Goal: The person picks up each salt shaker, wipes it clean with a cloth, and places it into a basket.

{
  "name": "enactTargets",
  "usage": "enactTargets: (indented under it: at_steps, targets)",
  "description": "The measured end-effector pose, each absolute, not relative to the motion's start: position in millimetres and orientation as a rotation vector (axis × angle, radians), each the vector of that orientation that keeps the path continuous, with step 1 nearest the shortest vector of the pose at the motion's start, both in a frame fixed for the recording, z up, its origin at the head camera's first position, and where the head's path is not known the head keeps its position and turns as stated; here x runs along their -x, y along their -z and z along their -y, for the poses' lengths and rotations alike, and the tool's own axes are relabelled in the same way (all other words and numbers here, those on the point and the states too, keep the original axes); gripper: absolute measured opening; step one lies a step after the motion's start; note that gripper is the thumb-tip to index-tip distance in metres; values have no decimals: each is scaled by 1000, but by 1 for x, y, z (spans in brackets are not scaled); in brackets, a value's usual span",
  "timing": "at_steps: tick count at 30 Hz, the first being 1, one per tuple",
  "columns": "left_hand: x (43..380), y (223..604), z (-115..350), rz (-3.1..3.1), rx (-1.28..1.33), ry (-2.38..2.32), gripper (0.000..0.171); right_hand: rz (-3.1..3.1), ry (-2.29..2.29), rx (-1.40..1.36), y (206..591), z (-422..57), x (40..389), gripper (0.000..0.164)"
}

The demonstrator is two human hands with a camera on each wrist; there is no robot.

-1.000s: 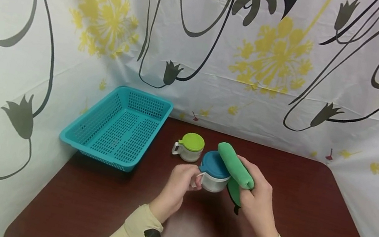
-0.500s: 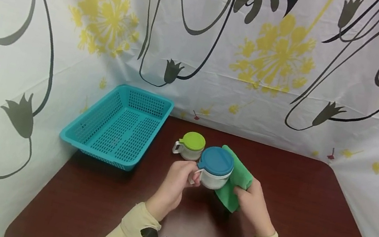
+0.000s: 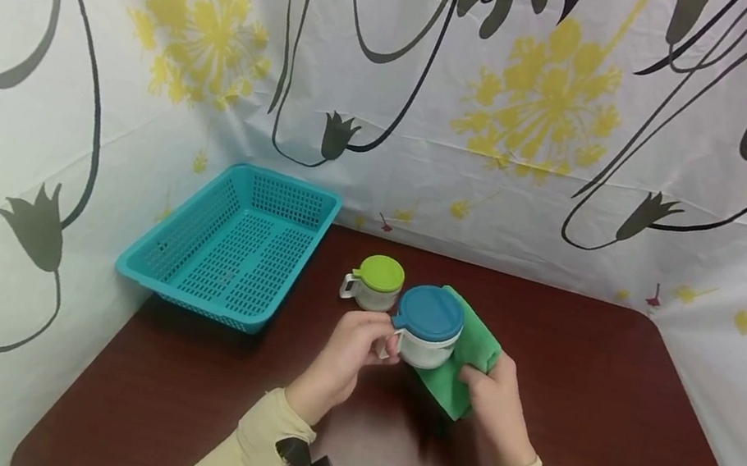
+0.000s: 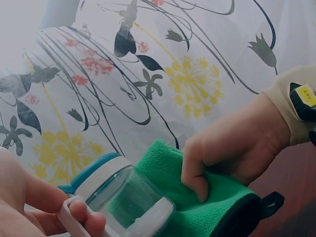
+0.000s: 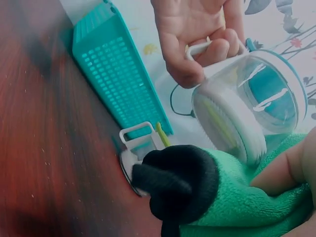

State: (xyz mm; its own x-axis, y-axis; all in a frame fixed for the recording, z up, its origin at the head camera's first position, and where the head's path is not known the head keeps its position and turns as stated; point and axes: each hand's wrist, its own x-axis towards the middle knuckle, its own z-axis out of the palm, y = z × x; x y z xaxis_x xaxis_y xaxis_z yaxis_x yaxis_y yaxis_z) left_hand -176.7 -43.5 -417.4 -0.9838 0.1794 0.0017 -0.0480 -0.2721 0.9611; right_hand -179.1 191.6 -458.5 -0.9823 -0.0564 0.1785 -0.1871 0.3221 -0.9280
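My left hand [image 3: 352,354] grips the white handle of a clear jar [image 4: 133,197] with a blue lid [image 3: 431,313], holding it up above the table. In my right hand [image 3: 496,405] is a green cloth [image 3: 463,365], pinched between thumb and fingers and laid against the jar's right side. The right wrist view shows the jar's white base [image 5: 232,121] tilted toward the camera, with the cloth close under it. A black edging with a loop [image 5: 182,182] shows at the cloth's end.
A smaller jar with a lime-green lid [image 3: 381,274] stands just behind the held one. To the left is a turquoise perforated basket [image 3: 243,252]. The dark red table [image 3: 612,408] meets a patterned white curtain [image 3: 396,104] at its back edge.
The cloth has come down from above the blue lid's right edge to lie spread along the jar's side. The left hand keeps its grip on the handle, the jar slightly higher in view.
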Motion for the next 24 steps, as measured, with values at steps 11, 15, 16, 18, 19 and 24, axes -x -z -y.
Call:
enactTargets:
  at_steps: [11,15,16,18,19,24]
  targets:
    - [177,417,47,-1852,-155,-2296,23,2407,-1845,-193,459,-191,175,51]
    - [177,419,47,-1876,-198,-2278,25,2412,-1853,-173,460,-190,174,48]
    - [178,420,47,-1879,-208,-2272,25,2411,-1861,-173,460,-189,174,49]
    - [178,420,48,-1882,-230,-2250,25,2406,-1876,-183,460,-189,173,51]
    - [178,420,48,-1881,-238,-2237,25,2404,-1878,-186,460,-189,174,52]
    - [179,419,49,-1848,-253,-2167,25,2397,-1875,-182,461,-190,175,58]
